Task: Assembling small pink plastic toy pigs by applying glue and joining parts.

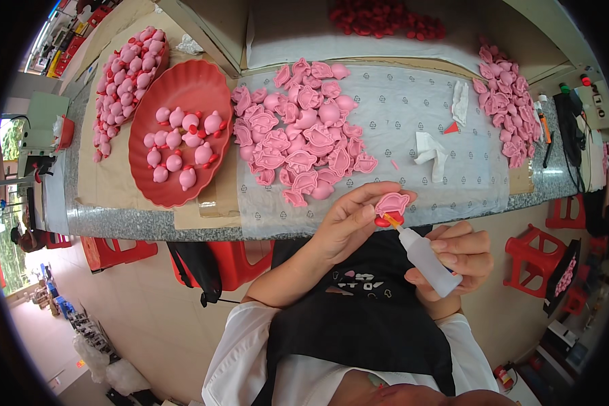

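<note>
Dozens of small pink figures with red parts [125,84] are heaped at the far left of the speckled grey table [555,178]. Just right of them, a scalloped red dish [196,82] carries a looser scatter of the same kind. Next comes a broad pile of pink moulded pieces [304,161], several showing hollow insides, on a pale printed sheet [399,101].

In front of that sheet's near edge, my left hand [348,222] has thumb and fingers pinched on a hollow pink piece [391,203], its open side showing; a small red part [389,220] sits at its lower edge. My right hand [463,258], fingers wrapped around a white squeeze bottle [432,260], tilts its orange nozzle [392,221] up to the pair; I cannot tell exactly where the tip touches. Beyond, right of the pile, lie white scraps [430,155] and a red triangular bit [451,128]. Farther right is another pink heap [509,111].
</note>
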Available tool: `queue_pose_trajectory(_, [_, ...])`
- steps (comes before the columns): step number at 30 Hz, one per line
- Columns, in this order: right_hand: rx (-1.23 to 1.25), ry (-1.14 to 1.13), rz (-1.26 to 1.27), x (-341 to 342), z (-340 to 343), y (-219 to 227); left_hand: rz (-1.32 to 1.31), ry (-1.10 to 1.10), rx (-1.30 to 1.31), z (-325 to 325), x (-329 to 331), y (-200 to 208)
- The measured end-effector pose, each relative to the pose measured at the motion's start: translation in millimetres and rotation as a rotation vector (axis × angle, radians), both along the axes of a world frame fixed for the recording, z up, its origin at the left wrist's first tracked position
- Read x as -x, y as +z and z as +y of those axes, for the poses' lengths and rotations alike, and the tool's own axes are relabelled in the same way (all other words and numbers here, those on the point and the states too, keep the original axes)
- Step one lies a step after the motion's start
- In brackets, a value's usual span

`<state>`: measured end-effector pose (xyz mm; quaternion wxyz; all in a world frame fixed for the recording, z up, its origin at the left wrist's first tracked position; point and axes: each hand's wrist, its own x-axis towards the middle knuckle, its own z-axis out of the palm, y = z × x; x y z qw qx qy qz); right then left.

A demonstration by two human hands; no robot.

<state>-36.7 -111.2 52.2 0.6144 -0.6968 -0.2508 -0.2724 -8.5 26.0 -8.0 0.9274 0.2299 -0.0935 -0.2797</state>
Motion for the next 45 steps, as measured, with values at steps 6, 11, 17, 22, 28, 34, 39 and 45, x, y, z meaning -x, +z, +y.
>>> queue_pose_trajectory(6, [-0.038, 0.017, 0.011, 2.7, -4.3, -0.3, 0.006, 0.014, -0.011, -0.1, 0.3, 1.5])
queue_pose_trajectory(11, [-0.127, -0.305, -0.021, -3.8, -7.3, -2.4, -0.147, 0.180, -0.213, 0.2, -1.2, -0.2])
queue_pose_trajectory(17, [-0.285, -0.286, 0.384, -10.5, -46.2, -15.0, -0.650, 0.612, -0.812, 4.4, -6.3, 2.5])
queue_pose_trajectory(22, [-0.109, -0.288, 0.590, -39.4, -65.0, -40.5, -0.792, 0.693, -1.032, 4.1, -7.3, 6.9])
queue_pose_trajectory(28, [0.780, -0.459, 0.454, -68.6, -46.5, -42.0, -0.913, 0.768, -1.178, 3.1, -8.6, 9.6])
queue_pose_trajectory(34, [0.069, -0.163, 0.799, -48.0, -35.9, -14.1, -0.935, 0.722, -1.213, 2.6, -12.9, 7.8])
queue_pose_trajectory(39, [0.146, 0.185, 0.682, -51.3, -14.0, -5.4, -0.955, 0.677, -1.220, 0.9, -12.6, 9.8])
queue_pose_trajectory(45, [0.346, 0.302, 0.505, -58.1, -19.9, -3.1, -0.957, 0.655, -1.099, -1.8, -10.8, 3.1])
